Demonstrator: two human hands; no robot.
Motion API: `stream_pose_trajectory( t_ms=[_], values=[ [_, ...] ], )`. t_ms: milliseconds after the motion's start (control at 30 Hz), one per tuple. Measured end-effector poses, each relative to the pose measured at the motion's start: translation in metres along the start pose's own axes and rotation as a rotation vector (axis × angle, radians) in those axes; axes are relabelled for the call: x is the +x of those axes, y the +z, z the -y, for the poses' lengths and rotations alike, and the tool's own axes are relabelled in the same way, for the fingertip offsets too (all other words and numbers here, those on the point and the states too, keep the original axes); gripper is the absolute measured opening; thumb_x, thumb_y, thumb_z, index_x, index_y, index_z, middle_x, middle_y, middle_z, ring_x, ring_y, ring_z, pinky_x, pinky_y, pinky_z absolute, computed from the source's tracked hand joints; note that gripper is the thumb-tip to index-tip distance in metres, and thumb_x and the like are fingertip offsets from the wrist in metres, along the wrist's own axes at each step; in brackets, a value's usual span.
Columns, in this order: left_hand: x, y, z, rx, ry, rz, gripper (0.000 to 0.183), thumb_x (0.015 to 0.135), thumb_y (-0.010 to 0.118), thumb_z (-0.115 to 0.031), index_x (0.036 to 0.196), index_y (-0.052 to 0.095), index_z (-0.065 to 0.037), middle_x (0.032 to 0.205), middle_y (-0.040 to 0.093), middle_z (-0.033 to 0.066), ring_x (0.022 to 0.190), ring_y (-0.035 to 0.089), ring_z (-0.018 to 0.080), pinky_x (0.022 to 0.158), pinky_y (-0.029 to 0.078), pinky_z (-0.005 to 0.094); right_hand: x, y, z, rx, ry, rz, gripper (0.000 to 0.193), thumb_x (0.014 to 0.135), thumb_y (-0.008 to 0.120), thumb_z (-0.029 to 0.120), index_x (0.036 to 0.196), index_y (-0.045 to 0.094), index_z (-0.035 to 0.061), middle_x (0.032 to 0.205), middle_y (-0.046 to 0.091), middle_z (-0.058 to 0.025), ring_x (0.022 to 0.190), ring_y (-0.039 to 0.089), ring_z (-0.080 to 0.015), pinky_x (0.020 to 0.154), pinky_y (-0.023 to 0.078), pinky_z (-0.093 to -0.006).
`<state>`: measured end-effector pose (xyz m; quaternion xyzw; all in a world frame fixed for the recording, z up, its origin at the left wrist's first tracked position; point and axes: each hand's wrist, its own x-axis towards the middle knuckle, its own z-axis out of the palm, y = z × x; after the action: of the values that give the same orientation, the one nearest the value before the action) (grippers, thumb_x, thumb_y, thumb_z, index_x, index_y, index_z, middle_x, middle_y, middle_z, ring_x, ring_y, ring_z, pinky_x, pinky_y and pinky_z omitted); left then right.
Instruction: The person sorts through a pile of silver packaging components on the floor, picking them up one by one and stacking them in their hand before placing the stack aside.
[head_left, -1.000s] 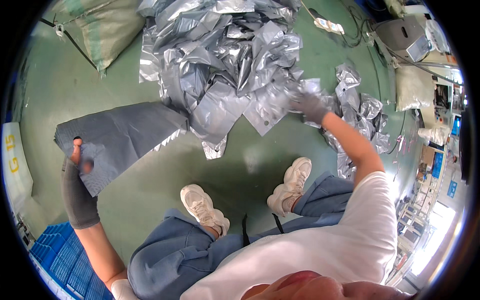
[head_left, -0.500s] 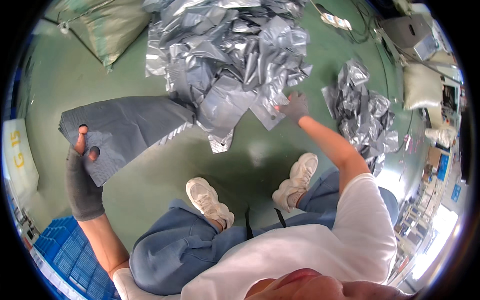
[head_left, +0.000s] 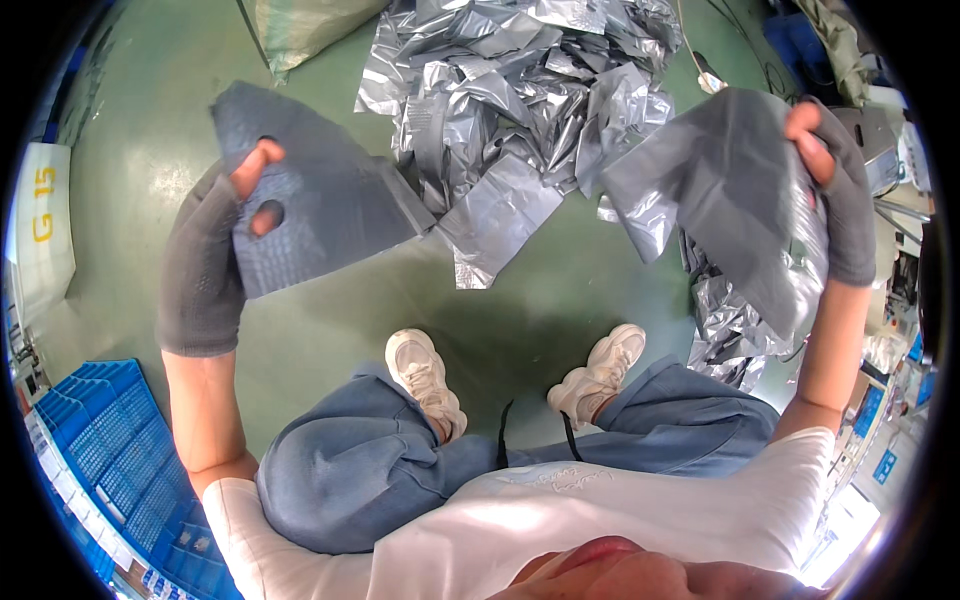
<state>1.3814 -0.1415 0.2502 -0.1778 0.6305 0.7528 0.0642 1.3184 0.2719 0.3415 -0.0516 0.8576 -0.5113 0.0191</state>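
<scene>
- One broad heap (head_left: 520, 100) of crumpled silver plastic lies on the green floor (head_left: 310, 330) ahead of the person, seemingly left loose and close so that either arm can reach it.
- A grey sheet (head_left: 740, 180) with a silvery side droops from the right hand (head_left: 848, 190), gloved, whose fingers (head_left: 815, 155) grip its upper edge; this edge hold leaves the rest hanging free.
- A second grey sheet (head_left: 320, 200) is grasped by the left hand (head_left: 205, 235), also gloved, with bare fingertips poking through two holes, probably to stop it slipping. Motion blur makes it hard to say whether it is one layer or several.
- Blue crates (head_left: 110, 430) stand at lower left, well apart from both sheets.
- A smaller heap (head_left: 735, 320) of silver pieces lies at right; the right-hand sheet hangs in front and hides part of it.
- A pale woven sack (head_left: 310, 30) stands beyond the left-hand sheet, cut off by the upper edge.
- Two pale shoes (head_left: 425, 370) rest on the floor, between the person and the broad heap.
</scene>
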Motion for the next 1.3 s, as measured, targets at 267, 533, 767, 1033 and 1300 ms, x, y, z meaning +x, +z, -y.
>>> stream_pose_trajectory(
  t_ms=[267, 533, 767, 1033, 1300],
  values=[
    [-0.008, 0.018, -0.008, 0.122, -0.078, 0.146, 0.023, 0.087, 0.054, -0.022, 0.098, 0.059, -0.003, 0.074, 0.054, 0.0000, 0.061, 0.049, 0.0053, 0.054, 0.037, 0.0170, 0.015, 0.032, 0.022, -0.265, 0.294, 0.498, 0.025, 0.080, 0.056, 0.025, 0.089, 0.059, 0.0026, 0.071, 0.051, 0.0036, 0.056, 0.044, 0.0003, 0.048, 0.033, -0.0132],
    [-0.012, 0.045, -0.011, 0.182, -0.054, 0.330, 0.035, 0.088, 0.052, -0.031, 0.106, 0.057, -0.001, 0.085, 0.056, 0.0014, 0.072, 0.049, 0.0074, 0.065, 0.039, 0.0201, 0.018, 0.164, 0.033, 0.291, 0.023, 0.735, 0.030, 0.079, 0.057, 0.023, 0.096, 0.062, -0.0016, 0.084, 0.063, -0.0066, 0.073, 0.058, -0.0120, 0.068, 0.046, -0.0247],
    [-0.007, 0.038, -0.007, 0.459, 0.019, 0.162, 0.033, 0.081, 0.062, -0.026, 0.100, 0.059, 0.000, 0.081, 0.055, -0.0009, 0.070, 0.046, 0.0062, 0.063, 0.036, 0.0198, 0.047, 0.209, 0.003, -0.004, -0.715, 0.629, 0.028, 0.075, 0.057, 0.021, 0.093, 0.060, 0.0000, 0.089, 0.061, -0.0105, 0.077, 0.059, -0.0143, 0.069, 0.045, -0.0255],
    [-0.012, 0.012, -0.014, 0.452, 0.013, -0.098, 0.027, 0.081, 0.063, -0.032, 0.085, 0.063, -0.005, 0.067, 0.049, -0.0066, 0.060, 0.039, 0.0024, 0.058, 0.032, 0.0169, 0.047, 0.093, -0.222, -1.588, -0.737, 1.048, 0.064, 0.064, 0.069, 0.034, 0.121, 0.048, 0.0145, 0.124, 0.048, -0.0070, 0.123, 0.036, -0.0267, 0.106, 0.015, -0.0475],
    [-0.035, 0.006, -0.032, 0.271, -0.055, -0.200, 0.019, 0.082, 0.061, -0.028, 0.085, 0.055, -0.011, 0.067, 0.042, -0.0058, 0.061, 0.040, 0.0035, 0.051, 0.032, 0.0194, -0.008, -0.066, -0.278, -1.200, 0.394, 1.233, 0.034, 0.074, 0.061, 0.033, 0.102, 0.059, 0.0129, 0.078, 0.064, -0.0070, 0.086, 0.060, -0.0262, 0.074, 0.045, -0.0349]
  ],
)
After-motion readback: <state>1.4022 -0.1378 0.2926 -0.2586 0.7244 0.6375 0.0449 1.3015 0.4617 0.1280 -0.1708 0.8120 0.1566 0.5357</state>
